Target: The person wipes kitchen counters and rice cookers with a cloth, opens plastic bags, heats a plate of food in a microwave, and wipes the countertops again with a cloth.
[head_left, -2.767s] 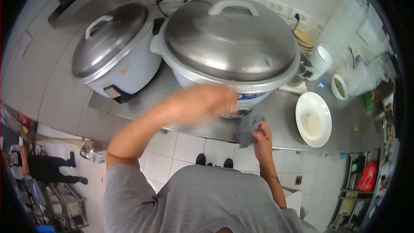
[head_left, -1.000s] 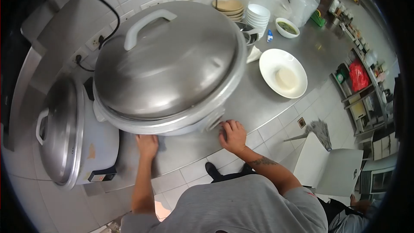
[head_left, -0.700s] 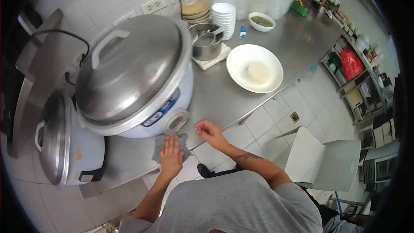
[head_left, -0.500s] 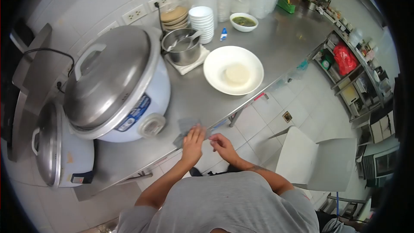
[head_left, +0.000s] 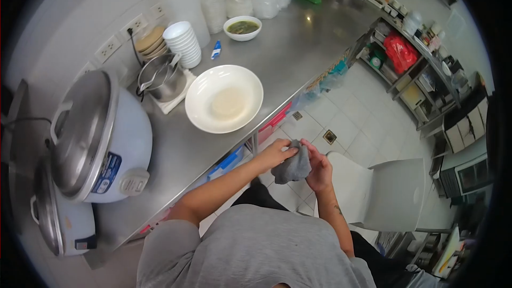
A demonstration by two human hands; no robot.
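Off the surface's (head_left: 290, 56) near edge, the left hand (head_left: 276, 156) pinches a grey cloth (head_left: 294, 169) beside the half-open right hand (head_left: 320, 173), contact unclear; a white dish (head_left: 198, 104) sits near that edge.

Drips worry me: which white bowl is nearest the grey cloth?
The wide bowl with the pale round item; the soup bowl and white stack sit farther from the cloth.

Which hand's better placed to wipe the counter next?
Likely the left hand: it grips the grey cloth and is nearer the counter; the right hand is farther out.
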